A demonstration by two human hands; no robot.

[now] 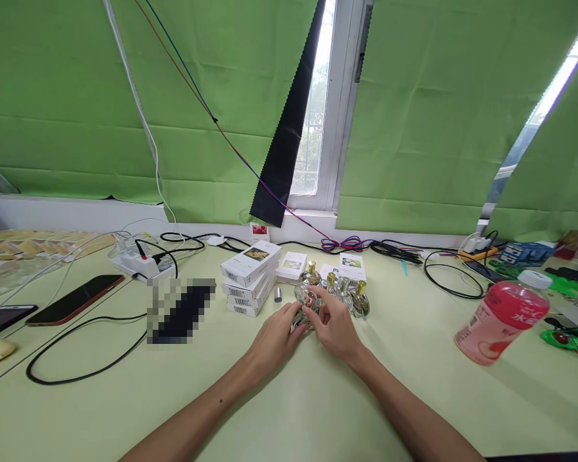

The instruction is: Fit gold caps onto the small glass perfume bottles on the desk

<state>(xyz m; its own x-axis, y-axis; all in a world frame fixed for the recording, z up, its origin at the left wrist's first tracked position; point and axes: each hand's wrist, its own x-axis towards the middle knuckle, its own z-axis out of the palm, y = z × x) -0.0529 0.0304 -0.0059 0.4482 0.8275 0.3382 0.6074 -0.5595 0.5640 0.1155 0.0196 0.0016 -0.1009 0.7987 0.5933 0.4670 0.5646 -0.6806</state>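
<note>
Both my hands meet at the middle of the table over a clear glass bottle [304, 295]. My left hand [278, 333] has its fingers closed around the bottle's left and near side. From the right, my right hand [334, 323] pinches at the bottle with thumb and fingertips. Just behind and to the right stand several small glass bottles [359, 300] with gold and silver necks. A silver cap [278, 294] stands left of the hands, beside a stack of white boxes [250, 273]. More white boxes [291, 265] lie behind the bottles.
At the right stands a pink drink bottle [501, 317]. Phones [74, 300], a power strip [142, 264] and a looped black cable [84, 378] are at the left. Bundled wires [341, 244] run along the wall below green curtains [424, 115].
</note>
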